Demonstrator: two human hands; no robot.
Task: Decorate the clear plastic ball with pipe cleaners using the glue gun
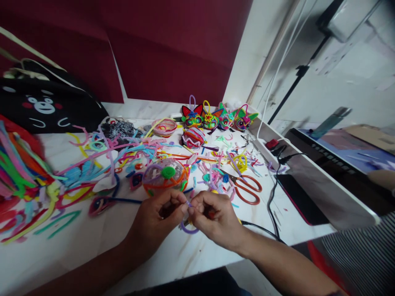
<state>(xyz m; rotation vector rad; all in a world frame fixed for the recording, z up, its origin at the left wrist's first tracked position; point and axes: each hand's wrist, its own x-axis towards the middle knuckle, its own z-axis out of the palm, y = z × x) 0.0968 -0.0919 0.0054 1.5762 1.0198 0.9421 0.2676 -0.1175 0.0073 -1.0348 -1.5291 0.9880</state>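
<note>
My left hand [162, 216] and my right hand [217, 220] meet fingertip to fingertip above the table's front part. Both pinch a purple pipe cleaner [189, 204], whose curved lower part hangs beneath the fingers. Just behind my left hand sits a clear ball [154, 174] wrapped in orange and purple pipe cleaners, with a green coil on it. Orange-handled scissors [248, 190] lie beyond my right hand. A tool with yellow parts and a black cord is mostly hidden under that hand, so its kind is unclear.
Finished animal-head ornaments [193, 117] stand at the back, near a wrapped ball [194, 137]. Loose pipe cleaners [83, 172] cover the left and middle. A power strip [265, 152], a black phone [300, 199] and cables lie right. A black bag [46, 102] stands back left.
</note>
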